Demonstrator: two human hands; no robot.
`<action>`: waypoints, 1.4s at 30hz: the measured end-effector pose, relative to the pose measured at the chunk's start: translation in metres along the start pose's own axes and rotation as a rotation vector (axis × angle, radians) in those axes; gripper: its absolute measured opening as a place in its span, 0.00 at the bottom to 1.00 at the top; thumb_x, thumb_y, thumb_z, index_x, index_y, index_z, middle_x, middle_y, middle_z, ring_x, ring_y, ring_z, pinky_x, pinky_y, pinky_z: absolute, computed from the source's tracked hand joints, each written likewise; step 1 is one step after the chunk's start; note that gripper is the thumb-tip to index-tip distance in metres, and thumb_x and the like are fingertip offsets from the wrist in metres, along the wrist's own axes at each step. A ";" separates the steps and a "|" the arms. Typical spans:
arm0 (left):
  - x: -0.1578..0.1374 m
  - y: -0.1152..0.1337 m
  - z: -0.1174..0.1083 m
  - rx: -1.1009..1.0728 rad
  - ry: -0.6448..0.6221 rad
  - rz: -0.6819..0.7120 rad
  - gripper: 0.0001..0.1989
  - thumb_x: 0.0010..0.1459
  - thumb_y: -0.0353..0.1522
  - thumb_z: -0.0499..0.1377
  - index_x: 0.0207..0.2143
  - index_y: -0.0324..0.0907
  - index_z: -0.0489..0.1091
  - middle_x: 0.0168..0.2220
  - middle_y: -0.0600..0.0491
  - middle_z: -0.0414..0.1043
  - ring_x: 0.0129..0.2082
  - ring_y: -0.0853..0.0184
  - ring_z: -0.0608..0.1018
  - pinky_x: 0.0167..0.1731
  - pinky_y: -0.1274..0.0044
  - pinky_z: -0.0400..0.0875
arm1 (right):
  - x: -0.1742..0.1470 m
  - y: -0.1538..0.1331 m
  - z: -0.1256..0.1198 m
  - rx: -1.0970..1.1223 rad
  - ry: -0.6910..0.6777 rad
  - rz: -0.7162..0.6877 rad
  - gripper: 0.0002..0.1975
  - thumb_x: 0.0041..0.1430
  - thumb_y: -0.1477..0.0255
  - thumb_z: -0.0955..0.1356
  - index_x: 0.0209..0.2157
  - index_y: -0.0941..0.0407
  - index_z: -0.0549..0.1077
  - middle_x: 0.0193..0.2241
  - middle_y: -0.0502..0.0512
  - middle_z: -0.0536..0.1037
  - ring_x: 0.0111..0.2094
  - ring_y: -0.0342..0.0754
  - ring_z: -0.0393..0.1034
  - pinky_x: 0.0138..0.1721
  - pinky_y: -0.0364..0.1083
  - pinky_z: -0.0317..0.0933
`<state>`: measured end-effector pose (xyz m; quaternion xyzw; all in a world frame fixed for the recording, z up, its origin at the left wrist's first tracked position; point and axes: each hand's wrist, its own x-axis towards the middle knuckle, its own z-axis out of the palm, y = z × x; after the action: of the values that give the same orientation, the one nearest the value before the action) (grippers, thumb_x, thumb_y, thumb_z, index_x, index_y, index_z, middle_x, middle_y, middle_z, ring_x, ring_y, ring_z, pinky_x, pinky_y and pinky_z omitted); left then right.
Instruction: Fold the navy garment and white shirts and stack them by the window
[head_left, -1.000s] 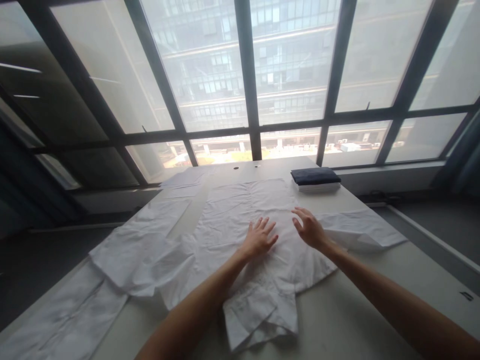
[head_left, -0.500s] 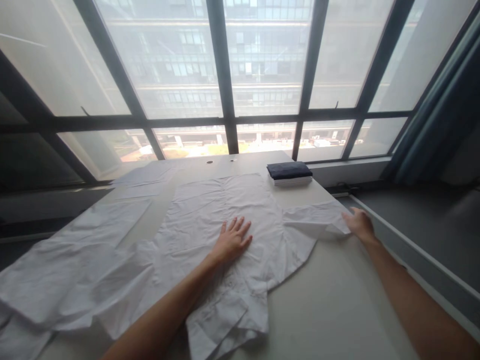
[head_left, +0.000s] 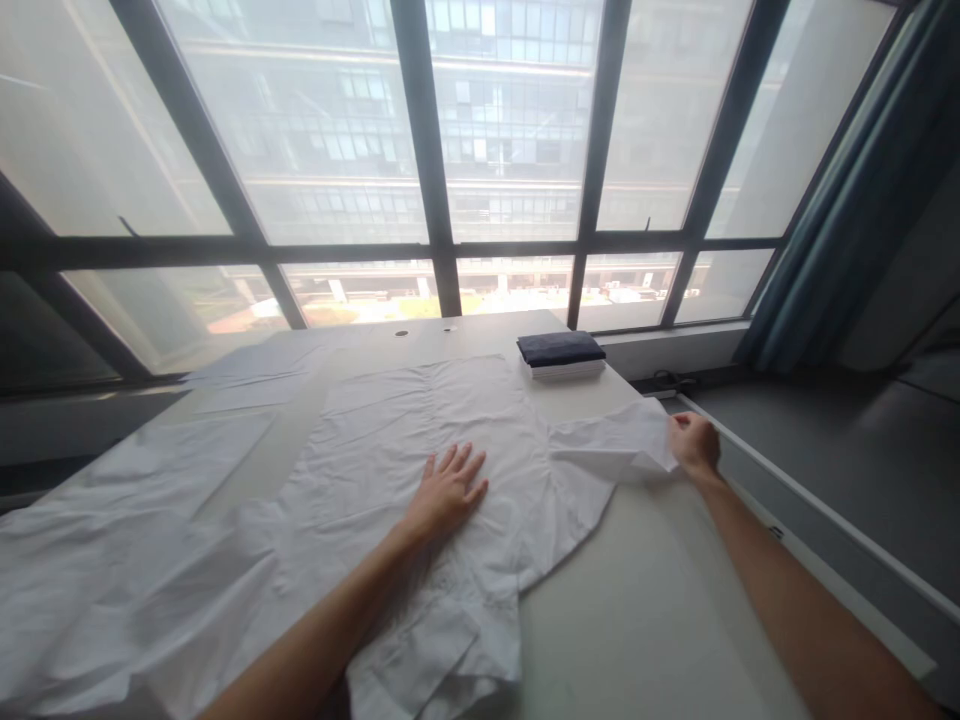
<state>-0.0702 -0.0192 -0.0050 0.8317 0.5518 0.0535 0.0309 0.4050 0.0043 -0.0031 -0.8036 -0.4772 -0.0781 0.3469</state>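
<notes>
A wrinkled white shirt (head_left: 397, 430) lies spread over the table, with a gathered line down its middle. My left hand (head_left: 448, 492) rests flat on it, fingers spread. At the table's right edge my right hand (head_left: 695, 444) is closed on the end of the shirt's sleeve (head_left: 611, 436), which is stretched out sideways and slightly lifted at the tip. The lower part of the shirt (head_left: 427, 650) is bunched near my left forearm. To the left, more white fabric (head_left: 150, 580) lies in loose folds; where it joins the shirt I cannot tell.
A folded dark cloth (head_left: 561, 348) sits on a stack of white folded pieces (head_left: 568, 370) at the back right of the white table (head_left: 600, 620). Flat white sheets (head_left: 247, 370) lie at the back left. Windows stand behind, and a blue curtain (head_left: 825, 230) hangs at right.
My right hand has closed more tightly round the sleeve end and raised it a little. My left hand stays flat on the shirt. The whole view has shifted slightly.
</notes>
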 end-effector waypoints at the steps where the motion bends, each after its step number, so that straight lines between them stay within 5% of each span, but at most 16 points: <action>1: 0.000 0.000 0.000 -0.001 0.002 0.001 0.30 0.70 0.45 0.46 0.70 0.49 0.56 0.73 0.48 0.48 0.73 0.50 0.50 0.67 0.49 0.43 | 0.002 -0.005 -0.005 0.075 0.086 -0.028 0.15 0.62 0.69 0.63 0.39 0.61 0.79 0.38 0.69 0.80 0.42 0.59 0.74 0.46 0.55 0.66; 5: -0.002 0.002 0.000 -0.003 0.015 0.002 0.29 0.70 0.46 0.46 0.70 0.49 0.56 0.73 0.48 0.48 0.73 0.51 0.50 0.67 0.50 0.41 | -0.003 -0.040 -0.026 0.324 0.342 -0.245 0.15 0.65 0.64 0.63 0.38 0.58 0.77 0.45 0.68 0.77 0.51 0.59 0.70 0.56 0.58 0.62; 8: -0.003 0.002 0.000 -0.007 0.008 -0.006 0.29 0.70 0.46 0.46 0.70 0.50 0.56 0.73 0.48 0.48 0.73 0.51 0.50 0.67 0.50 0.41 | -0.030 -0.080 -0.042 0.477 0.356 -0.424 0.13 0.67 0.63 0.64 0.38 0.55 0.77 0.47 0.65 0.75 0.55 0.59 0.69 0.58 0.60 0.62; 10: -0.003 0.002 -0.001 -0.008 0.002 -0.008 0.29 0.70 0.46 0.46 0.70 0.50 0.56 0.73 0.48 0.48 0.73 0.51 0.50 0.67 0.49 0.42 | -0.059 -0.108 -0.048 0.571 0.248 -0.559 0.12 0.68 0.64 0.64 0.37 0.53 0.77 0.49 0.63 0.75 0.59 0.59 0.67 0.60 0.61 0.61; 14: -0.004 0.003 -0.002 0.000 0.003 -0.005 0.29 0.70 0.46 0.46 0.70 0.50 0.56 0.73 0.48 0.49 0.72 0.50 0.50 0.67 0.49 0.43 | -0.116 -0.150 -0.050 0.685 -0.261 -0.975 0.09 0.69 0.67 0.65 0.41 0.51 0.79 0.55 0.61 0.75 0.62 0.58 0.65 0.59 0.59 0.63; 16: -0.004 0.003 -0.002 0.005 0.014 -0.001 0.29 0.70 0.46 0.46 0.70 0.50 0.56 0.73 0.48 0.49 0.72 0.50 0.51 0.67 0.49 0.43 | -0.133 -0.158 -0.047 0.715 -0.398 -1.073 0.10 0.69 0.69 0.65 0.43 0.51 0.78 0.55 0.61 0.75 0.61 0.56 0.66 0.58 0.58 0.65; 20: -0.004 0.003 -0.002 0.003 0.020 0.003 0.29 0.70 0.46 0.47 0.70 0.50 0.58 0.73 0.47 0.50 0.72 0.50 0.51 0.67 0.50 0.43 | -0.131 -0.150 -0.031 0.687 -0.207 -0.831 0.13 0.70 0.70 0.61 0.45 0.52 0.77 0.51 0.61 0.76 0.58 0.55 0.68 0.59 0.57 0.64; 23: -0.004 0.003 -0.002 -0.005 0.019 0.008 0.29 0.70 0.47 0.47 0.69 0.49 0.58 0.73 0.47 0.50 0.72 0.49 0.52 0.67 0.49 0.43 | -0.114 -0.132 -0.013 0.460 -0.106 -0.582 0.17 0.68 0.67 0.61 0.52 0.56 0.75 0.54 0.66 0.74 0.58 0.59 0.66 0.61 0.59 0.60; 28: -0.003 0.003 0.000 -0.016 0.025 0.003 0.29 0.70 0.47 0.47 0.69 0.50 0.58 0.72 0.48 0.50 0.72 0.50 0.51 0.67 0.50 0.42 | -0.097 -0.106 0.013 0.128 -0.305 -0.394 0.27 0.66 0.62 0.61 0.62 0.60 0.67 0.57 0.69 0.73 0.59 0.62 0.66 0.61 0.60 0.58; 32: -0.004 0.004 0.000 -0.026 0.025 0.006 0.29 0.70 0.47 0.47 0.69 0.50 0.58 0.72 0.48 0.51 0.72 0.51 0.51 0.67 0.49 0.42 | -0.101 -0.105 0.016 0.045 -0.424 -0.384 0.28 0.69 0.61 0.59 0.67 0.53 0.62 0.60 0.66 0.72 0.62 0.65 0.64 0.62 0.72 0.49; 35: -0.005 0.004 -0.003 -0.063 0.036 -0.003 0.27 0.69 0.45 0.50 0.67 0.49 0.61 0.72 0.47 0.53 0.72 0.50 0.52 0.67 0.48 0.43 | -0.104 -0.110 0.011 0.054 -0.402 -0.426 0.24 0.69 0.64 0.58 0.62 0.52 0.69 0.61 0.65 0.72 0.65 0.67 0.59 0.62 0.79 0.40; 39: -0.003 0.012 -0.021 -0.268 0.154 0.014 0.24 0.65 0.36 0.55 0.62 0.43 0.67 0.67 0.43 0.62 0.68 0.53 0.61 0.67 0.56 0.54 | -0.105 -0.118 0.001 0.266 -0.255 -0.467 0.23 0.67 0.67 0.60 0.59 0.55 0.71 0.60 0.66 0.72 0.65 0.63 0.61 0.65 0.74 0.42; 42: -0.003 0.026 -0.045 -0.656 0.111 -0.029 0.19 0.65 0.35 0.54 0.56 0.38 0.71 0.55 0.41 0.74 0.53 0.57 0.77 0.57 0.64 0.70 | -0.113 -0.128 -0.012 0.485 -0.189 -0.624 0.26 0.67 0.67 0.61 0.64 0.56 0.65 0.64 0.66 0.68 0.66 0.60 0.60 0.66 0.66 0.51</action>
<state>-0.0531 -0.0329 0.0422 0.7651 0.5179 0.2731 0.2678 0.2417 -0.0450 0.0164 -0.5189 -0.7324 0.0092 0.4408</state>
